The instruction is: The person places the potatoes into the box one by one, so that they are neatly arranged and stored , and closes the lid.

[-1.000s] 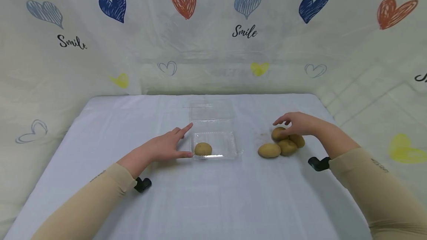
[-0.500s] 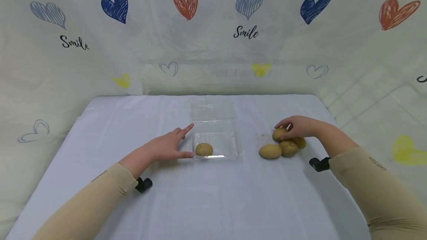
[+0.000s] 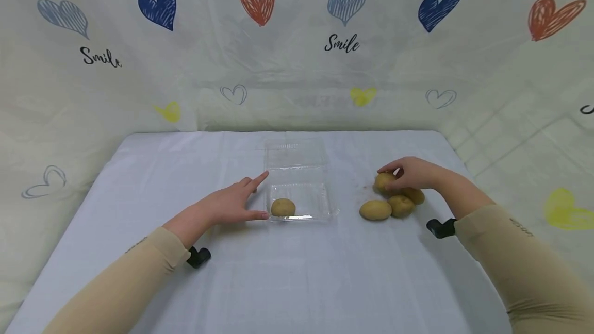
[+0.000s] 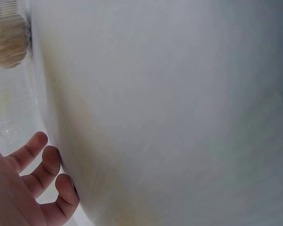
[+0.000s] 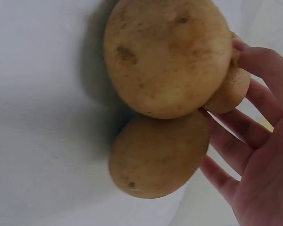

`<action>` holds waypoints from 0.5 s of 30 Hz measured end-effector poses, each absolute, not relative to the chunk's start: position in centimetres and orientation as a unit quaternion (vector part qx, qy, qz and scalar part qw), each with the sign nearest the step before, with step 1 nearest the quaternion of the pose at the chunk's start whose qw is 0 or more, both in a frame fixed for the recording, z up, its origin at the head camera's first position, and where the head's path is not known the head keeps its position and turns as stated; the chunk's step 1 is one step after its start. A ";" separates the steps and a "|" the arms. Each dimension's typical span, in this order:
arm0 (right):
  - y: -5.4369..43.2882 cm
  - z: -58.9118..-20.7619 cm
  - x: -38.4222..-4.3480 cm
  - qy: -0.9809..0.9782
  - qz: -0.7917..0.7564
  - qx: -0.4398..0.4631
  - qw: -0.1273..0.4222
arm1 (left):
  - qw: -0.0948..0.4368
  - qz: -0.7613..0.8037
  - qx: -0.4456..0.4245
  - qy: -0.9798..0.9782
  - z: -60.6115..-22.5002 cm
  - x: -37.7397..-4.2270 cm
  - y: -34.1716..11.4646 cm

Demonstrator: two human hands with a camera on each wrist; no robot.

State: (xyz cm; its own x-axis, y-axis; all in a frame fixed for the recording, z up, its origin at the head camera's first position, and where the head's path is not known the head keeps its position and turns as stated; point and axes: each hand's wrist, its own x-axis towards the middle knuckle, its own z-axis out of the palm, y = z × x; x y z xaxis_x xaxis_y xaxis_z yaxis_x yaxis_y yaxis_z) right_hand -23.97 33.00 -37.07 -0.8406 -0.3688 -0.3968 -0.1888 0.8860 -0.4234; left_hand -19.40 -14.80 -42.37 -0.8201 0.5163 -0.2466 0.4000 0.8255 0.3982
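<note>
A clear plastic clamshell box (image 3: 306,200) lies with its lid folded back, and one potato (image 3: 283,207) sits in its front left corner. My left hand (image 3: 232,202) has its thumb and index finger stretched out at the box's left edge. On the right, my right hand (image 3: 413,173) grips a potato (image 3: 383,181) between thumb and fingers, at the back of a small group. Beside and in front of it lie a potato (image 3: 416,196), a rounder potato (image 3: 401,206) and an oval potato (image 3: 375,210). Two potatoes partly hide the gripped potato (image 5: 232,94) in the right wrist view.
A white cloth covers the table (image 3: 297,272). Behind it hangs a pale curtain (image 3: 297,71) printed with hearts and the word Smile. The box's raised lid (image 3: 295,153) lies toward the back of the table.
My right hand has closed its fingers round the back potato and shifted it slightly left and away from the others. The left hand and the box have stayed in place.
</note>
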 end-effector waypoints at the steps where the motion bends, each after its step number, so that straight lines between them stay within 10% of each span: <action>1: 32.9 -36.9 -24.0 0.942 -0.186 -0.149 0.235 | 0.174 0.169 0.245 0.939 -42.3 -19.4 -14.8; 15: 30.7 -34.4 -23.5 0.944 -0.202 -0.167 0.199 | 0.171 0.172 0.248 0.938 -42.2 -19.4 -14.7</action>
